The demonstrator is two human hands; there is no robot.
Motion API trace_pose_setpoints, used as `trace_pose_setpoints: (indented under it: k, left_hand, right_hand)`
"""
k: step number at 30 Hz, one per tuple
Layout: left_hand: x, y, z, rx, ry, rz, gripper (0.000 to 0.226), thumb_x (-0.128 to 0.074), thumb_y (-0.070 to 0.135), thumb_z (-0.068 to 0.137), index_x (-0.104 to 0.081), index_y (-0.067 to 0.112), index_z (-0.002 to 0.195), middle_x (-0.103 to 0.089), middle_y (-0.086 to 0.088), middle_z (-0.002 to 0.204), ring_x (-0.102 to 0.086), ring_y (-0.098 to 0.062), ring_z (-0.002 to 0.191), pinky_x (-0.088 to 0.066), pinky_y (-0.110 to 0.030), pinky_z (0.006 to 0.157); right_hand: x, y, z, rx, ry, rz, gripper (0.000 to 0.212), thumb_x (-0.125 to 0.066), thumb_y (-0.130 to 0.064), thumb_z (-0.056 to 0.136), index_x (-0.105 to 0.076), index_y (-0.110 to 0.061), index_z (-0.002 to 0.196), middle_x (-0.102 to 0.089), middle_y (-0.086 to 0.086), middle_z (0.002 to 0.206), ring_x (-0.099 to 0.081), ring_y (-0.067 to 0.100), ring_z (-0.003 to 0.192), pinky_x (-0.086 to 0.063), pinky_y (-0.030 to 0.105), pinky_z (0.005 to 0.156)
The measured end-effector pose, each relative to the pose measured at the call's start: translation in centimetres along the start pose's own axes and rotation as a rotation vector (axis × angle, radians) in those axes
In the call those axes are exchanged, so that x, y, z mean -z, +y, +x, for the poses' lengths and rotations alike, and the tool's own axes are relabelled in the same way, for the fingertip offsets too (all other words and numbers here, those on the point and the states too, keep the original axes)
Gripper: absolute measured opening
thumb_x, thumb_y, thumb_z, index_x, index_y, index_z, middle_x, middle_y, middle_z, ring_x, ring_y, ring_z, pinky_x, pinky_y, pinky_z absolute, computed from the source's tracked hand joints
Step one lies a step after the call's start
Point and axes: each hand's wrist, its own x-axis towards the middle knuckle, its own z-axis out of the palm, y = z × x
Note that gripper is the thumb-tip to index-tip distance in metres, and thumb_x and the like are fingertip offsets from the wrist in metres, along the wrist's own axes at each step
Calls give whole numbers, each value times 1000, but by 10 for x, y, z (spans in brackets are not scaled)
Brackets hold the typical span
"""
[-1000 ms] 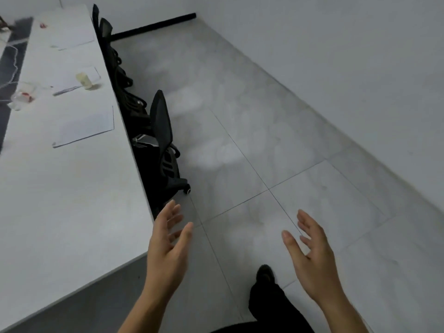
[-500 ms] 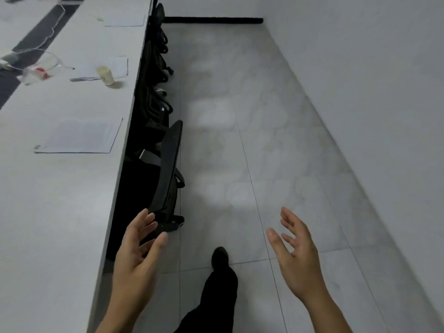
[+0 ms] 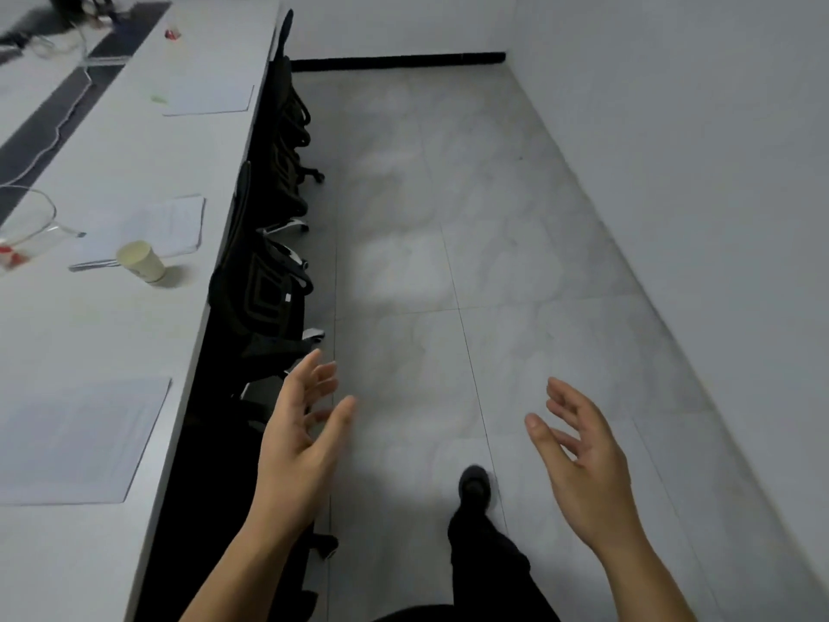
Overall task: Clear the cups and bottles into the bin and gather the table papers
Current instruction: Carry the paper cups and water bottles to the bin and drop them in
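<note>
A long white table (image 3: 112, 334) runs along the left. On it a pale paper cup (image 3: 141, 261) leans beside a folded paper (image 3: 166, 224). A sheet of paper (image 3: 76, 442) lies near me and another sheet (image 3: 208, 98) farther back. A clear plastic bottle (image 3: 20, 249) with a red label lies at the left edge, and a small cup with red (image 3: 172, 32) stands far back. My left hand (image 3: 300, 437) and my right hand (image 3: 583, 460) hover empty over the floor, palms facing each other, fingers relaxed.
Several black office chairs (image 3: 269, 280) are pushed in along the table's right edge. White cables (image 3: 49, 141) run across the table's dark strip. Grey tiled floor (image 3: 448, 262) stretches ahead, bounded by a white wall (image 3: 695, 172) on the right. My foot (image 3: 475, 484) steps forward.
I have walked forward along the table. The cup, bottle and papers have come closer and lower in view. Both hands stay raised and empty.
</note>
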Motion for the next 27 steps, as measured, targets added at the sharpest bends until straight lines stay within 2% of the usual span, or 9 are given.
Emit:
trace_pose_setpoints:
  k: [4,6,8,10,13,19,24,27]
  left_hand:
    - [-28,-22,92,81,83,49,57,-66,31,83,-48,39,137,-60,14,129,-59,-12,122,-50,-34,98]
    - [-35,-24,142,112,141,68,55,-71,26,87,-48,41,135,-60,13,131,-59,-8,121,-50,-32,98]
    - [-31,-13,189,138,221,85,57,-69,15,91,-47,39,136,-58,12,132,-58,-4,120,-51,-29,96]
    - [-22,6,234,126,338,108,58,-66,13,91,-45,33,141,-57,12,133,-56,-2,122,-52,-22,90]
    - [-2,28,286,109,518,108,57,-65,14,92,-44,30,143,-57,12,135,-55,-3,124,-47,-26,93]
    - [36,6,345,171,790,76,61,-66,24,88,-43,33,144,-57,16,134,-56,-4,124,-48,-32,96]
    - [76,-42,399,297,896,-1,59,-69,15,89,-47,46,134,-58,16,134,-57,0,120,-48,-37,100]
    - [118,-51,441,332,948,2,59,-69,18,90,-44,40,138,-56,16,135,-57,-2,119,-49,-33,97]
  right_hand:
    - [-43,7,124,-18,-90,27,43,-66,-34,93,-52,-40,133,-55,-20,137,-52,-8,123,-43,11,90]
    - [-66,-6,193,-8,-165,31,43,-65,-34,93,-52,-40,134,-55,-19,137,-52,-6,123,-43,13,91]
    - [-91,-33,259,12,-251,27,40,-65,-33,94,-52,-42,131,-55,-21,136,-52,-7,122,-43,12,90]
    - [-121,-72,321,92,-353,5,39,-65,-31,95,-50,-45,129,-55,-23,135,-52,-9,122,-44,13,92]
    - [-174,-128,399,196,-502,-35,40,-64,-32,95,-50,-46,129,-54,-24,133,-52,-8,122,-45,21,99]
    - [-298,-193,479,328,-744,-94,44,-65,-31,94,-52,-39,135,-55,-23,128,-51,-7,122,-45,23,99]
    - [-404,-203,509,326,-875,-159,42,-66,-32,94,-48,-53,125,-54,-23,128,-51,-13,118,-47,26,102]
    - [-465,-227,521,343,-978,-201,41,-66,-30,94,-48,-54,122,-53,-25,128,-49,-14,119,-47,23,102]
